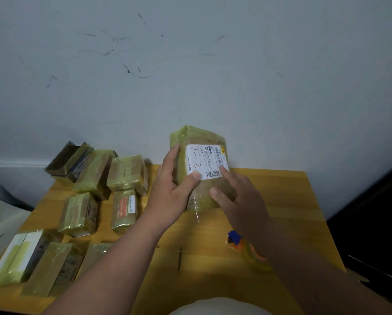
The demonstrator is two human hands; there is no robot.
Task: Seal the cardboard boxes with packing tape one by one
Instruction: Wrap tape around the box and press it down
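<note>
Now both hands (172,192) clasp the upright box (202,169).

A wooden table (281,201) carries taped boxes (126,173) at left and a tape dispenser (247,248)

Brown cardboard box (199,169) wrapped in yellowish tape, white label (205,161); table (281,201) orange-yellow wood.

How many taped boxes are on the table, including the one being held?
9: one held box upright at centre; eight at left: three at the back, two in the middle, three nearest. The arm may hide more.
</note>
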